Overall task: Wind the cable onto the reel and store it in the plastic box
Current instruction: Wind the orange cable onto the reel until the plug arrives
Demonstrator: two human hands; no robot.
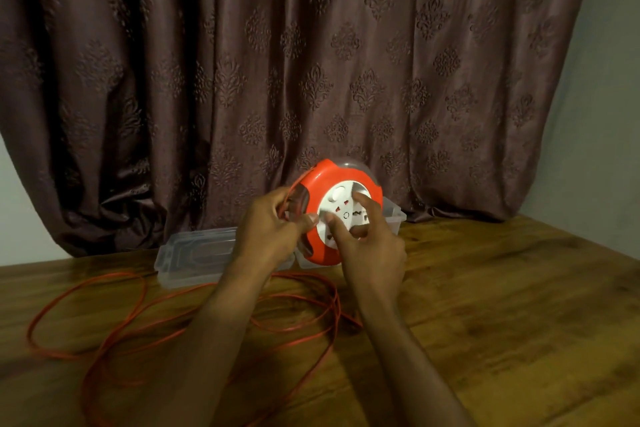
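An orange cable reel (322, 172) with a white socket face is held up above the wooden table, tilted toward me. My left hand (273, 227) grips its left rim, where the orange cable (104, 350) enters. My right hand (370, 246) has its curled fingers on the white centre, thumb on the lower face. Most of the cable lies in loose loops on the table below my forearms. The clear plastic box (394, 215) stands behind the reel, largely hidden by it.
A clear plastic lid (197, 256) lies flat on the table left of the box. A dark patterned curtain (311, 62) hangs right behind the table's far edge. The wooden table (519, 305) stretches to the right.
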